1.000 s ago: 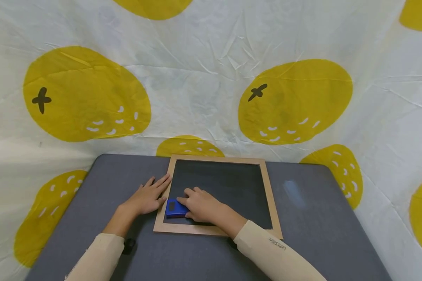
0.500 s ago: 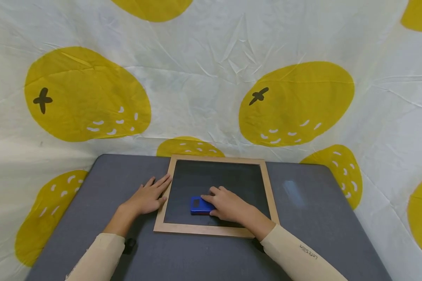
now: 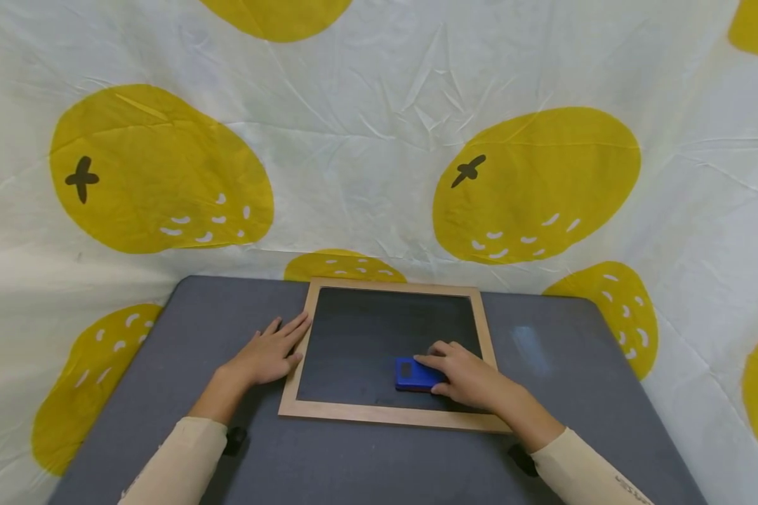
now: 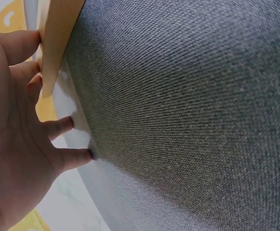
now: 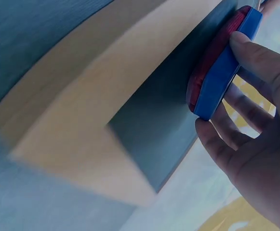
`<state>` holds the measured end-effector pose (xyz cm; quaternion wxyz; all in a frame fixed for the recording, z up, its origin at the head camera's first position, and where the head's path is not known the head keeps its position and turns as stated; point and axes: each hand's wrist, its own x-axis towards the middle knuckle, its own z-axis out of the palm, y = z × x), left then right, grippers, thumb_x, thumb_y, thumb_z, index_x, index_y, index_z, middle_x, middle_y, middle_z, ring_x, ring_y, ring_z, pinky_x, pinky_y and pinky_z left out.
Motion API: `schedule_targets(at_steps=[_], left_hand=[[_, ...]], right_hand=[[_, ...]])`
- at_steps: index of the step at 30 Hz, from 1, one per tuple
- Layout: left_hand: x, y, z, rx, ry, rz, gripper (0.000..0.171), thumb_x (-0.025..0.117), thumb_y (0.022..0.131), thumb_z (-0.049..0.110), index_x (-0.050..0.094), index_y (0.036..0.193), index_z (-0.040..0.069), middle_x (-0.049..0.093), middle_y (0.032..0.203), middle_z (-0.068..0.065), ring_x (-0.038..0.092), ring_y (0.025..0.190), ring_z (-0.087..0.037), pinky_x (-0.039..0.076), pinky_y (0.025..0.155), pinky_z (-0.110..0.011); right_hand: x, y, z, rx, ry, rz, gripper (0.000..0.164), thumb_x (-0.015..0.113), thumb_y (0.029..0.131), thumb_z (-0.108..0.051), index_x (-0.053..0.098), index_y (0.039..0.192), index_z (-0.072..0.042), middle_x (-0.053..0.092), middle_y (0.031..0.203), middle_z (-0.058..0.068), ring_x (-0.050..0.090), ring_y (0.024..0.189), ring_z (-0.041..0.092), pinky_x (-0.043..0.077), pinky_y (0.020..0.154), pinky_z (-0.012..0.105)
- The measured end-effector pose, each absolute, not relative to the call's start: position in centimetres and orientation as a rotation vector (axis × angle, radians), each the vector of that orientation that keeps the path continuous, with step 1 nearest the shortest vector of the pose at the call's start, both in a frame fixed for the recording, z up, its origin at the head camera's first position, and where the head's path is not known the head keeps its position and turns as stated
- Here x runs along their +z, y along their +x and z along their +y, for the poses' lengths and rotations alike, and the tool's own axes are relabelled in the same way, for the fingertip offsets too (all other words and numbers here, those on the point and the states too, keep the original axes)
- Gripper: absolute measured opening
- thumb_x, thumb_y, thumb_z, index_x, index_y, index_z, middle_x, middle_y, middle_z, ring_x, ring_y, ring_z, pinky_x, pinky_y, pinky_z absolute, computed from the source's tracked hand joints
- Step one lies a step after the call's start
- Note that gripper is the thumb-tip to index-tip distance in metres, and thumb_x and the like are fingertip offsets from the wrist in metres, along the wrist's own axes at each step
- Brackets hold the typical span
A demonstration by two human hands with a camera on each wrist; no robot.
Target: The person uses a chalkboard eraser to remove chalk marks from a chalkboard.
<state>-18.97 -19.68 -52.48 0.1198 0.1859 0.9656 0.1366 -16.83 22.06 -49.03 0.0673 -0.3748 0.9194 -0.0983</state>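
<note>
A wood-framed chalkboard (image 3: 366,337) lies flat on the grey table. My right hand (image 3: 470,379) grips a blue chalkboard eraser (image 3: 413,374) on the lower right half of the black surface. In the right wrist view the eraser (image 5: 221,72) shows a dark red pad against the board, with the thumb (image 5: 255,53) on its near side and fingers round the other. My left hand (image 3: 265,356) has its fingers spread, touching the left side of the frame. The left wrist view shows fingertips against the wooden frame (image 4: 58,43) and others on the table.
The grey table (image 3: 379,466) extends around the board, with a pale chalky smudge (image 3: 530,349) to the right. A white cloth (image 3: 354,175) printed with yellow fruit hangs behind and at the sides.
My right hand has slid the eraser rightward across the board, from its lower left corner to right of the middle. The left hand and the board have stayed in place.
</note>
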Motion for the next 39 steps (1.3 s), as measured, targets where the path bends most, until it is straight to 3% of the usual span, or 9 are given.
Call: schedule_targets(at_steps=[17,39], left_hand=[[-52.4,-18.8,-19.2,0.389,0.544,2.825,0.067,0.048,0.108,0.036,0.02,0.167,0.022,0.016,0.174,-0.001,0.02,0.153,-0.055,0.022,0.109,-0.083],[-52.8,-18.7,-19.4,0.395,0.529,2.846,0.067,0.05,0.107,0.034,0.023,0.167,0.021,0.019,0.174,-0.002,0.023,0.152,-0.055,0.023,0.108,-0.084]], right_hand=[[-49.6,-15.9,28.3,-0.359,-0.993,2.804,0.057,0.085,0.086,-0.021,0.066,0.139,-0.01,0.063,0.123,0.013,0.063,0.107,0.028,0.056,0.088,0.048],[-49.4,-15.9,24.2,-0.295,-1.1,2.808,0.059,0.084,0.088,-0.025,0.064,0.141,-0.008,0.064,0.124,0.011,0.062,0.104,0.026,0.055,0.086,0.044]])
